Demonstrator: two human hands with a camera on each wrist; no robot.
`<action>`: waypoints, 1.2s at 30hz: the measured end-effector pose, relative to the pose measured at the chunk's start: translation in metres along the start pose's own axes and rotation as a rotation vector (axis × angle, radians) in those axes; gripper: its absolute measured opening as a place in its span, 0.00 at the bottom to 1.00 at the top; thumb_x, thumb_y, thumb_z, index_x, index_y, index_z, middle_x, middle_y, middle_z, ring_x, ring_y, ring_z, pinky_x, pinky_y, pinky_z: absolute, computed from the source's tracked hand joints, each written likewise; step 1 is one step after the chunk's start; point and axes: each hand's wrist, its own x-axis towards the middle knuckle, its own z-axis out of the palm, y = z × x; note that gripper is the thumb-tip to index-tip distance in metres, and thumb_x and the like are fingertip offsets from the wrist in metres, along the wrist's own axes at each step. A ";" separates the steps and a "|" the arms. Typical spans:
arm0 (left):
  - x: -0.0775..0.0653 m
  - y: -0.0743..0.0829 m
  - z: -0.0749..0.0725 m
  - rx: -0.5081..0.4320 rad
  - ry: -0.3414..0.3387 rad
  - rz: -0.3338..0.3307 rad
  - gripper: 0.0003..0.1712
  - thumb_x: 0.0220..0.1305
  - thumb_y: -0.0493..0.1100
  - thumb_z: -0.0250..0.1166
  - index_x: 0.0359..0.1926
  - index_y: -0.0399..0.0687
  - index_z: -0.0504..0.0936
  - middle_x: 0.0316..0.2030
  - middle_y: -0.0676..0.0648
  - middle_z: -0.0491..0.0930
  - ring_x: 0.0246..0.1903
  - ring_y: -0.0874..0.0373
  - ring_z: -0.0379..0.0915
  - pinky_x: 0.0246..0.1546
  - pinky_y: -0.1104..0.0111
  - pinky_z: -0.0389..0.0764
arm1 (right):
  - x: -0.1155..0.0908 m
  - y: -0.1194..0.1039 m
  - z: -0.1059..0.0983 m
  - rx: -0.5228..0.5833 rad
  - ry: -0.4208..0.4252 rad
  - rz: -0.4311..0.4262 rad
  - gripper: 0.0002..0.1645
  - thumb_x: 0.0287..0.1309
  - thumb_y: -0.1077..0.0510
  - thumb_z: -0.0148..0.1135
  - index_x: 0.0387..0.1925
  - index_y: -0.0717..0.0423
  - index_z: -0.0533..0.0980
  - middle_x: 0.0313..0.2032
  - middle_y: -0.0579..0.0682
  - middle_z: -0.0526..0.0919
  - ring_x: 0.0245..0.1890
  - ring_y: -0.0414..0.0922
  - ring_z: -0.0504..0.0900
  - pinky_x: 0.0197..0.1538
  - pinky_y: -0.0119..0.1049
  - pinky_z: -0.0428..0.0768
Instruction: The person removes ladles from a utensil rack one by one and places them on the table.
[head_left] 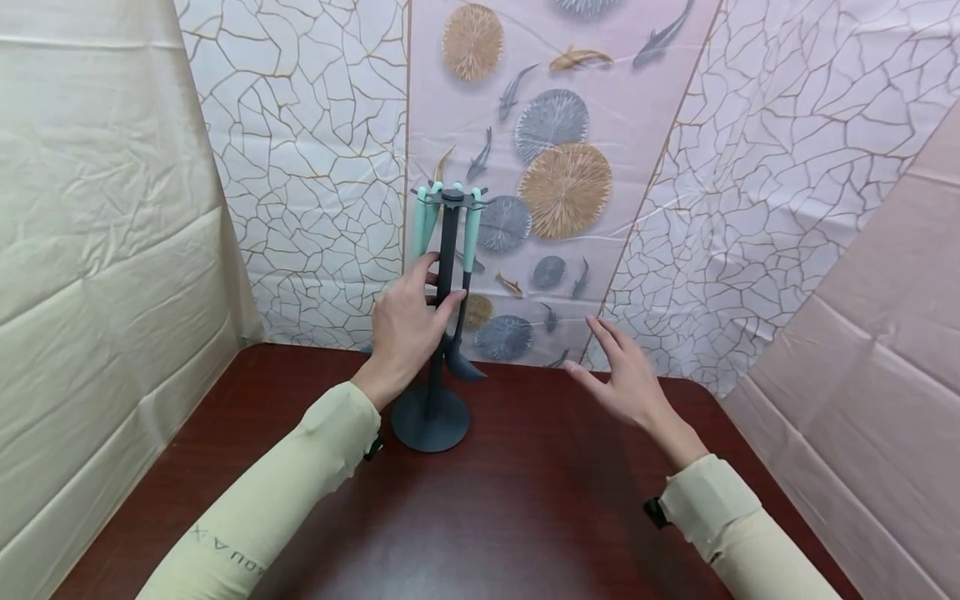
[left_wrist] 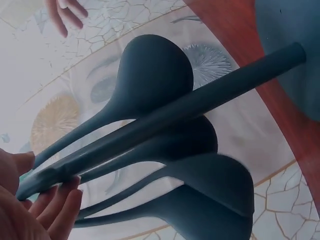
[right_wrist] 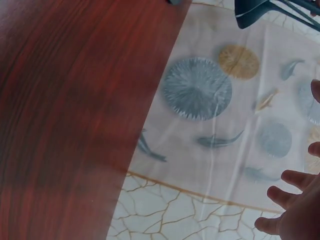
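Note:
A dark utensil stand point(head_left: 448, 250) rises from a round base point(head_left: 431, 429) on the table. Several kitchen utensils hang from its top by mint-green handles point(head_left: 471, 237). In the left wrist view their dark heads, among them a rounded ladle-like one point(left_wrist: 155, 75), surround the pole point(left_wrist: 225, 92). My left hand point(head_left: 405, 329) grips the pole partway up, thumb on one side and fingers on the other. Well to the right of the stand, my right hand point(head_left: 626, 379) is in the air, fingers spread and holding nothing.
The dark red wooden table point(head_left: 510, 500) ends at a back edge just behind the stand. A patterned cloth point(head_left: 555, 275) hangs behind it, and pale draped cloths point(head_left: 112, 250) flank both sides.

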 end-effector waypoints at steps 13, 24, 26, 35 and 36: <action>0.009 0.005 0.007 -0.049 -0.003 -0.019 0.29 0.69 0.51 0.75 0.66 0.49 0.77 0.38 0.48 0.86 0.31 0.54 0.88 0.36 0.58 0.85 | 0.006 -0.008 -0.008 0.051 0.059 -0.025 0.51 0.70 0.38 0.67 0.85 0.41 0.54 0.80 0.59 0.60 0.78 0.65 0.59 0.70 0.72 0.62; 0.011 0.005 0.007 -0.060 0.008 0.005 0.24 0.72 0.44 0.72 0.64 0.46 0.77 0.38 0.45 0.84 0.31 0.50 0.87 0.34 0.55 0.85 | 0.012 -0.015 -0.013 0.085 0.071 -0.047 0.50 0.70 0.39 0.67 0.85 0.38 0.55 0.80 0.57 0.61 0.78 0.63 0.60 0.70 0.72 0.62; 0.011 0.005 0.006 -0.053 0.010 0.011 0.23 0.73 0.44 0.72 0.63 0.46 0.77 0.38 0.45 0.84 0.31 0.49 0.86 0.33 0.54 0.84 | 0.014 -0.018 -0.014 0.096 0.064 -0.042 0.50 0.70 0.38 0.67 0.85 0.36 0.54 0.80 0.56 0.61 0.78 0.62 0.60 0.70 0.72 0.62; 0.011 0.005 0.005 -0.091 0.001 0.002 0.23 0.72 0.42 0.72 0.64 0.46 0.79 0.38 0.45 0.85 0.32 0.50 0.87 0.37 0.53 0.84 | 0.028 -0.040 -0.016 0.125 0.097 -0.061 0.50 0.69 0.38 0.67 0.84 0.38 0.56 0.78 0.57 0.64 0.77 0.61 0.62 0.72 0.69 0.62; 0.011 0.005 0.005 -0.097 -0.001 -0.002 0.22 0.72 0.42 0.71 0.64 0.46 0.79 0.38 0.45 0.85 0.31 0.50 0.87 0.37 0.52 0.83 | 0.030 -0.043 -0.016 0.132 0.099 -0.070 0.50 0.69 0.38 0.67 0.84 0.38 0.56 0.79 0.56 0.64 0.78 0.60 0.62 0.72 0.69 0.62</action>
